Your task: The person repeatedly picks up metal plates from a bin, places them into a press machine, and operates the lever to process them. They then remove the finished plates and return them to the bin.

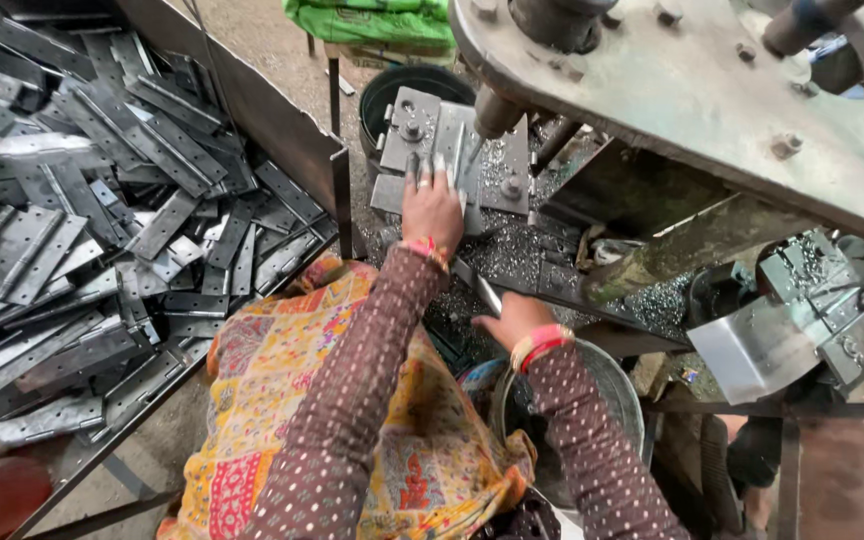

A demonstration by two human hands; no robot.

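Across the top right of the view, a large grey-green cast-metal press body (pixel 712 100) with bolt heads leans over the work area, its dark round ram (pixel 497 112) coming down toward a grey steel die block (pixel 422 135) fixed with bolts. On the left, a big open sheet-metal bin (pixel 272 120) holds a deep, loose heap of flat grey steel hinge plates (pixel 102 230) with punched holes, lying at all angles. Below the middle, a yellow and red patterned cloth (pixel 282 370) covers the person's lap, and both forearms wear brown dotted sleeves (pixel 352 400). At the lower middle stands a round grey metal bucket (pixel 612 385), partly hidden by the right forearm. A bent shiny sheet-metal chute (pixel 752 350) sits at the right, beside a second small steel fixture (pixel 812 280) sprinkled with shavings. Fine silvery metal chips (pixel 512 250) cover the press bed around the die

The left hand (pixel 432 205) reaches forward onto the die block, fingers stretched out and close together, pressing flat on a narrow grey steel strip (pixel 457 160) that lies on the block just beside the ram. The right hand (pixel 514 318), with a red and pink bangle (pixel 542 342) at the wrist, is curled closed around the near end of a thin grey metal bar (pixel 482 290) at the front edge of the bed, above the bucket
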